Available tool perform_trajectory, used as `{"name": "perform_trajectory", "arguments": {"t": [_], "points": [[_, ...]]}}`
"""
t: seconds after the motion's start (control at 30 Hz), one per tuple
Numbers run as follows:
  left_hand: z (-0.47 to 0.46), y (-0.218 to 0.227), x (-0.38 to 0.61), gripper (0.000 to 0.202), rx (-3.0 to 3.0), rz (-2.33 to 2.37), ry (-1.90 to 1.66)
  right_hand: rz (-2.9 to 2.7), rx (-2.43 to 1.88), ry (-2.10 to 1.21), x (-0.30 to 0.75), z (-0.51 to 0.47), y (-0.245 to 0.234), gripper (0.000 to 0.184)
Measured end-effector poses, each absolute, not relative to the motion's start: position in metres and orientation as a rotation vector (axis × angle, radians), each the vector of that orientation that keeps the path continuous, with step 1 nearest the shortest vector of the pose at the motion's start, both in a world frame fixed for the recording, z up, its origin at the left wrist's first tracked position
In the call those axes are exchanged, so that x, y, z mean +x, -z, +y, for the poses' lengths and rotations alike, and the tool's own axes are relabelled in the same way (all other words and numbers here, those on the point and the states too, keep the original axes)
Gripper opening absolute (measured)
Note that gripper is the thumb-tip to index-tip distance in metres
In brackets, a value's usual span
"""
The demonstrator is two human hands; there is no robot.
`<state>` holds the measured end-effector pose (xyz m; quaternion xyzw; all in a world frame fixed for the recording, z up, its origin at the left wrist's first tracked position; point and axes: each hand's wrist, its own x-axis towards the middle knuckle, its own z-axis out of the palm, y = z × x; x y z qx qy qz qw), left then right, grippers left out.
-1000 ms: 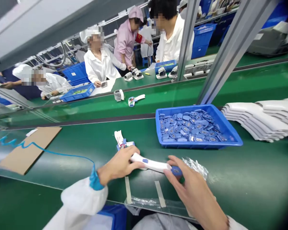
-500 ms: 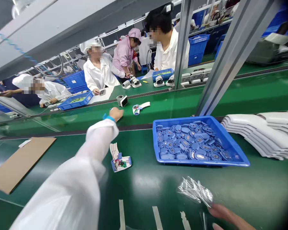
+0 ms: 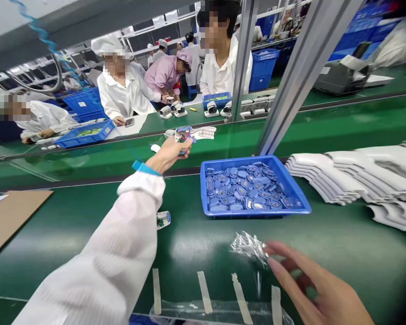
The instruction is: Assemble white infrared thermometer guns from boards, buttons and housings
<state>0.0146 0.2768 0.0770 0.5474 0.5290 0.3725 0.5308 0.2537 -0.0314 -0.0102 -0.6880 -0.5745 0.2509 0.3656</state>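
My left hand [image 3: 171, 152] reaches over the far green belt, closed on an opened white-and-blue device housing [image 3: 183, 134] with wires and a circuit board inside. A white strip-like part of it sticks out to the right. A second opened housing [image 3: 163, 219] lies on the near bench, partly hidden by my left sleeve. My right hand [image 3: 311, 280] is low at the right, thumb and fingers apart and curved. Its fingertips are at the right edge of crumpled clear plastic film [image 3: 248, 246]; whether they touch it, I cannot tell.
A blue tray [image 3: 205, 189] of small blue oval parts stands mid-bench. Stacked white shells [image 3: 325, 176] lie right of it, by a metal post [image 3: 287, 81]. Cardboard [image 3: 16, 212] lies left. Tape strips [image 3: 205, 291] hang near the front edge. Co-workers [image 3: 122, 85] sit across the belt.
My left hand has taken hold of a housing on the belt and raised it slightly. My right hand has come further into view beside the plastic film. The view has shifted.
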Motion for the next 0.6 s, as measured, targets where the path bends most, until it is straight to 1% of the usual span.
{"name": "perform_trajectory", "arguments": {"t": [0.07, 0.13, 0.23, 0.3, 0.43, 0.6], "points": [[0.224, -0.08, 0.004, 0.028, 1.339, 1.151, -0.887, -1.563, -1.71, -0.577, 0.251, -0.02, -0.01, 0.031], [0.165, -0.074, 0.001, 0.031, 1.42, 1.024, -0.839, -1.593, -1.671, -0.467, 0.245, -0.012, -0.026, 0.026], [0.084, -0.051, 0.008, 0.024, 1.458, 0.973, -0.72, -1.645, -1.606, -0.373, 0.231, -0.008, -0.039, 0.022], [0.045, -0.035, 0.014, 0.019, 1.461, 1.008, -0.699, -1.727, -1.556, -0.404, 0.222, -0.009, -0.04, 0.021], [0.01, -0.016, 0.019, 0.014, 1.49, 1.058, -0.623, -1.872, -1.515, -0.494, 0.21, -0.017, -0.032, 0.02], [0.005, -0.018, 0.016, 0.012, 1.564, 1.038, -0.579, -1.882, -1.551, -0.53, 0.208, -0.024, -0.027, 0.012]]}}
